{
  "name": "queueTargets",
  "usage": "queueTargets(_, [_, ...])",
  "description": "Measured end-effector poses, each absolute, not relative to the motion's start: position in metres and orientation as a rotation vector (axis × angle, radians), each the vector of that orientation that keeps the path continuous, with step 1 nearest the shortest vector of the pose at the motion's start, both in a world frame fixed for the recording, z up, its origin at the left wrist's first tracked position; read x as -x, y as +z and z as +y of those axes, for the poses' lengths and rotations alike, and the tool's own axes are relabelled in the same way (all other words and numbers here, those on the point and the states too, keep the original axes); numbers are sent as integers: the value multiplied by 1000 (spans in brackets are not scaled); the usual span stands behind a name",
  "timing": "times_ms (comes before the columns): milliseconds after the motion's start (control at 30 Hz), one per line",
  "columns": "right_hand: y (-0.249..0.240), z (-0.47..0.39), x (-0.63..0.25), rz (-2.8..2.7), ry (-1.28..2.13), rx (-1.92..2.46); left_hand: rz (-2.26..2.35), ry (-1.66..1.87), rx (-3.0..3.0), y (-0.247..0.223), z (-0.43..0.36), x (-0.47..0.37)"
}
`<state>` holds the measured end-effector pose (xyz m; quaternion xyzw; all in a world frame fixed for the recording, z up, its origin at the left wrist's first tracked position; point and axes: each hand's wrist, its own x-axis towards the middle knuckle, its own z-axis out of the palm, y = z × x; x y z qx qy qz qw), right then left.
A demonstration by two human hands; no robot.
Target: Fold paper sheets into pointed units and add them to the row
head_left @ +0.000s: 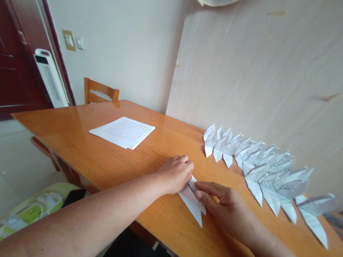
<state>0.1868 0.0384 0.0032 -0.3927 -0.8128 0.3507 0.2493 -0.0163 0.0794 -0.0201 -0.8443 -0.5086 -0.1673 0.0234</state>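
Observation:
A piece of folded paper [192, 204] lies on the wooden table [164, 236] close to its front edge, its pointed ends toward me. My left hand [177, 173] is closed over the far end of the paper, fingers curled and partly hidden behind the hand. From the right, my right hand [224, 197] holds the paper's near flap, thumb and fingers at its edge. The far end of the paper is covered by my left hand.
Several folded paper figures [257, 168] stand in rows at the right, along the wall-side board [272, 74]. A stack of printed sheets [122, 132] lies farther left. A chair [101, 91] stands behind the table; a green stool with a power strip [31, 213] is at lower left.

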Motion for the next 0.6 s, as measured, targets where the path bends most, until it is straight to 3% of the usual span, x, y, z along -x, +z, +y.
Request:
queueTargets(300, [7,36,-188,-2431,724,1000,-1570,-497,2613,-19,80,16])
queueTargets(600, [11,34,-188,-2426,699,961,-1501,-465,2648,-18,81,15])
